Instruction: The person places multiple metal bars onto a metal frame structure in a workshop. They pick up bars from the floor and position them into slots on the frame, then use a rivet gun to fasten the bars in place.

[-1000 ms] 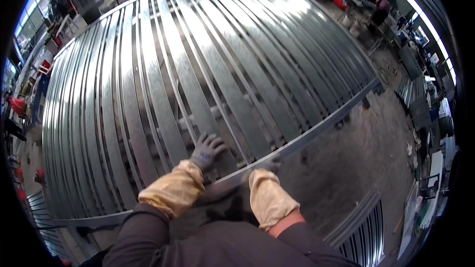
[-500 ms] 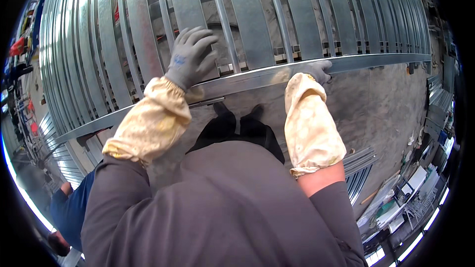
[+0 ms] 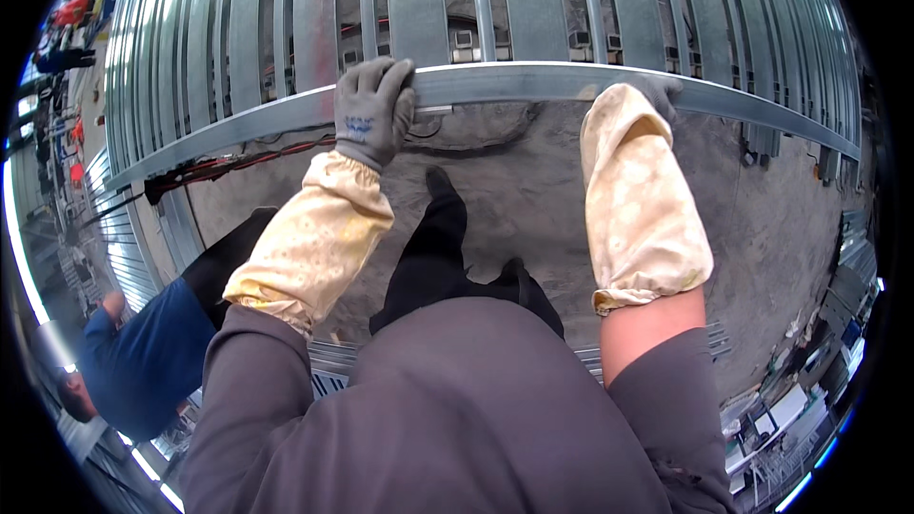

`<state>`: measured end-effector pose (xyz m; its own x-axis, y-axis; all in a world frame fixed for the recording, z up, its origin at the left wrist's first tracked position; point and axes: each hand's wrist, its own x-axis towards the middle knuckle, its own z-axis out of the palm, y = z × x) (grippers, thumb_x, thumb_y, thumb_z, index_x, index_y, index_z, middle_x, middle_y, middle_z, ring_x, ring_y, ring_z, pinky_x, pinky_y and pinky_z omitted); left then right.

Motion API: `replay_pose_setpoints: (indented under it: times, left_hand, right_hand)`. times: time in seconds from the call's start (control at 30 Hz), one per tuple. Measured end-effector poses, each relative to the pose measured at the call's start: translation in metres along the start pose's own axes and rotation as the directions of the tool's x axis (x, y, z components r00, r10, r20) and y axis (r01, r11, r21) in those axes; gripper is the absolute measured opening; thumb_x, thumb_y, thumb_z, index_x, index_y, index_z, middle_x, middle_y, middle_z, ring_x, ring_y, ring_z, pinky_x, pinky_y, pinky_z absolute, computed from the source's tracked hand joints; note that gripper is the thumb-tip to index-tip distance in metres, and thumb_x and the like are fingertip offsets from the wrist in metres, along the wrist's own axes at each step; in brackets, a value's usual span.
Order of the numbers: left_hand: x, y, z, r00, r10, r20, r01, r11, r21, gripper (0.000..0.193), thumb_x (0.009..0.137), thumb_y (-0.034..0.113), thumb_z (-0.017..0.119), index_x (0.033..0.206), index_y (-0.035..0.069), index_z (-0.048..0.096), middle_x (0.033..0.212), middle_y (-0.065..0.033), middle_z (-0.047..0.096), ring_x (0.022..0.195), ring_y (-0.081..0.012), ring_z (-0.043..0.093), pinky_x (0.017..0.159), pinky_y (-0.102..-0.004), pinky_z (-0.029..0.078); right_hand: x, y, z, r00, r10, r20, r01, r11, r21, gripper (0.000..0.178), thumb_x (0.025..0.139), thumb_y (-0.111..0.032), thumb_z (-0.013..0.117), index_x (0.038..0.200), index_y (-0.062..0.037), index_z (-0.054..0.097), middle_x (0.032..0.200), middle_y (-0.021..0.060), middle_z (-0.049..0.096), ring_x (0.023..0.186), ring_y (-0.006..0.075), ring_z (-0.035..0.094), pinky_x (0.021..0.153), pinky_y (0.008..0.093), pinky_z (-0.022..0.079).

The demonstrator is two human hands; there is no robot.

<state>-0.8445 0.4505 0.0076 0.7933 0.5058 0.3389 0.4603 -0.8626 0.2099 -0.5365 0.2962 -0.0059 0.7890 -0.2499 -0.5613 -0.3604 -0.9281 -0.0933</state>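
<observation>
A large slatted metal frame spans the far side, its shiny steel rail running along the near edge. My left hand, in a grey work glove, is closed over that rail left of the middle, fingers bent across its top. Farther right, my right hand grips the same rail; its gloved fingers are partly hidden behind the rail and the cuff. Pale stained sleeve covers reach from both gloves up the forearms. Between the slats the floor and some small square tube ends show below the frame.
Another person in a blue shirt bends down at the left, close to my left elbow. Red and black cables hang under the rail on the left. Metal bars lie behind me, and cluttered material stands at the lower right.
My left hand, raised with fingers spread above the slats before, has come down and closed on the rail. My right hand stays on the rail. The blue-shirted person shows more fully.
</observation>
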Motion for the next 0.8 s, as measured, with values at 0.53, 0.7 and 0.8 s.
replay_pose_setpoints:
  times: [0.53,0.7,0.8]
  left_hand:
    - [-0.013,-0.018,0.024,0.986,0.067,-0.152,-0.045,0.989,0.142,0.026,0.097,0.025,0.054,0.115,0.017,0.070,0.110,-0.0106,0.066,0.103,-0.0363,0.059,0.093,-0.0457,0.048]
    - [-0.010,-0.012,0.025,0.982,0.082,-0.172,-0.057,0.988,0.145,0.027,0.098,0.027,0.052,0.114,0.017,0.071,0.109,-0.0110,0.066,0.102,-0.0369,0.059,0.090,-0.0466,0.048]
    - [-0.018,-0.019,0.022,0.982,0.037,-0.187,-0.007,0.987,0.162,0.025,0.097,0.027,0.055,0.113,0.017,0.072,0.109,-0.0101,0.067,0.102,-0.0362,0.059,0.091,-0.0458,0.049]
  right_hand:
    - [0.043,0.045,0.019,0.984,-0.141,0.109,0.031,0.737,0.676,0.071,0.093,-0.032,0.063,0.152,-0.0086,0.031,0.134,0.0211,0.059,0.116,0.0310,0.063,0.099,0.0438,0.054]
    - [0.042,0.038,0.012,0.992,-0.115,-0.043,0.073,0.273,0.959,0.073,0.091,-0.031,0.064,0.152,-0.0079,0.031,0.133,0.0224,0.060,0.114,0.0319,0.064,0.098,0.0447,0.054]
    - [-0.016,0.061,0.031,0.574,-0.318,-0.755,0.813,0.109,0.572,0.057,0.091,-0.024,0.067,0.137,0.0013,0.048,0.123,0.0261,0.062,0.109,0.0380,0.066,0.095,0.0435,0.056]
